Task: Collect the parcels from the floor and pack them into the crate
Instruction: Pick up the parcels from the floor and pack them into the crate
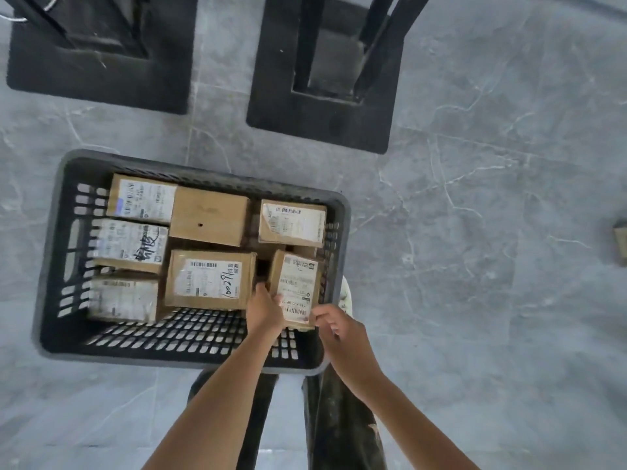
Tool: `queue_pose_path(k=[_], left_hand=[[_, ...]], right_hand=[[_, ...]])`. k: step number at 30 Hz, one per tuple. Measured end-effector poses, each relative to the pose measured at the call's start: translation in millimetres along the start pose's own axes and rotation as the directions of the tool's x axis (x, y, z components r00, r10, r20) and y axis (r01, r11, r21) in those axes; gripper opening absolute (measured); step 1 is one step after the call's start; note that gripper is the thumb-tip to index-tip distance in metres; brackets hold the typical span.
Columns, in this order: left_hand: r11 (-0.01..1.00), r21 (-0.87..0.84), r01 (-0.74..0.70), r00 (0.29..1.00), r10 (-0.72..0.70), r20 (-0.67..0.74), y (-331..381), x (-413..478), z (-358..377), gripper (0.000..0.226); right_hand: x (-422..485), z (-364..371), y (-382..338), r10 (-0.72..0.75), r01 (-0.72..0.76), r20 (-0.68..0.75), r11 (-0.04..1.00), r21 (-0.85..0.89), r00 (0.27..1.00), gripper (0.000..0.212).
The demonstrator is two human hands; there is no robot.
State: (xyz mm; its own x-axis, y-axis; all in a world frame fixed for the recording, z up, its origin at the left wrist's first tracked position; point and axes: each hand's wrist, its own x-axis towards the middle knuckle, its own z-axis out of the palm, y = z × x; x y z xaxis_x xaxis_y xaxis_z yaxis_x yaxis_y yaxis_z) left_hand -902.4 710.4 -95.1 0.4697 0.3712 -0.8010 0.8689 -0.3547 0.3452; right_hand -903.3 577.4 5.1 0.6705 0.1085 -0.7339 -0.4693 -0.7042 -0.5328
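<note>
A dark slatted plastic crate (64, 252) stands on the grey floor and holds several cardboard parcels with white labels. Both my hands hold one labelled parcel (297, 283) at the crate's near right corner. My left hand (264, 312) grips its near left edge. My right hand (334, 329) pinches its near right corner. Other parcels lie flat inside, among them a plain brown one (208, 215) and one with handwritten digits (210, 283). Another parcel (621, 242) lies on the floor at the far right edge of view, partly cut off.
Two black square mats with black metal frame legs (322, 106) (98, 72) stand beyond the crate. My legs and a shoe (347, 296) are beside the crate's near right corner. Grey marbled floor tiles (492, 198) spread to the right.
</note>
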Motion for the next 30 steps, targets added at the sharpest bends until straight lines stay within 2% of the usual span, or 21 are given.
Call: queue_pose_path(k=[4, 7, 10, 12, 14, 16, 20, 25, 30], left_hand=[[0.991, 0.121, -0.056, 0.998, 0.061, -0.035, -10.7, 2.0, 9.1, 0.031], [0.951, 0.301, -0.075, 0.997, 0.061, 0.054, -8.5, 2.2, 13.8, 0.029], [0.921, 0.38, -0.086, 0.992, 0.043, 0.119, 3.4, 0.0, 4.0, 0.052], [0.885, 0.419, -0.2, 0.976, 0.141, 0.167, 13.2, -8.4, -13.3, 0.042], [0.842, 0.434, -0.322, 0.945, 0.256, 0.204, 23.5, -23.8, -41.1, 0.023], [0.818, 0.437, -0.373, 0.928, 0.324, 0.185, 35.2, -43.9, -80.1, 0.02], [0.812, 0.443, -0.38, 0.922, 0.374, 0.105, 62.1, -89.0, -179.8, 0.023], [0.82, 0.412, -0.397, 0.908, 0.418, 0.043, 97.2, -162.3, -297.5, 0.025], [0.834, 0.352, -0.425, 0.889, 0.457, -0.008, 113.3, -209.1, -346.5, 0.024]], right_hand=[[13.7, 3.5, 9.2, -0.058, 0.058, -0.002, 0.998, -0.016, 0.998, 0.022], [18.7, 2.9, 11.1, -0.084, 0.084, -0.001, 0.996, -0.009, 0.996, 0.019], [16.6, -3.9, 7.3, -0.079, 0.079, -0.008, 0.997, -0.005, 0.997, 0.023], [10.1, -13.1, -1.2, -0.055, 0.055, -0.001, 0.998, 0.008, 0.998, 0.025], [0.8, -26.5, -13.7, -0.033, 0.033, -0.006, 0.999, 0.014, 0.999, 0.025], [-12.6, -43.7, -33.4, -0.031, 0.031, -0.024, 0.999, 0.029, 0.999, 0.022], [-50.4, -83.4, -90.8, -0.024, 0.029, -0.042, 0.993, 0.112, 0.999, 0.017], [-113.0, -133.4, -172.9, -0.077, 0.088, -0.083, 0.988, 0.129, 0.994, 0.017], [-151.2, -151.5, -215.6, -0.109, 0.122, -0.101, 0.983, 0.133, 0.989, 0.017]])
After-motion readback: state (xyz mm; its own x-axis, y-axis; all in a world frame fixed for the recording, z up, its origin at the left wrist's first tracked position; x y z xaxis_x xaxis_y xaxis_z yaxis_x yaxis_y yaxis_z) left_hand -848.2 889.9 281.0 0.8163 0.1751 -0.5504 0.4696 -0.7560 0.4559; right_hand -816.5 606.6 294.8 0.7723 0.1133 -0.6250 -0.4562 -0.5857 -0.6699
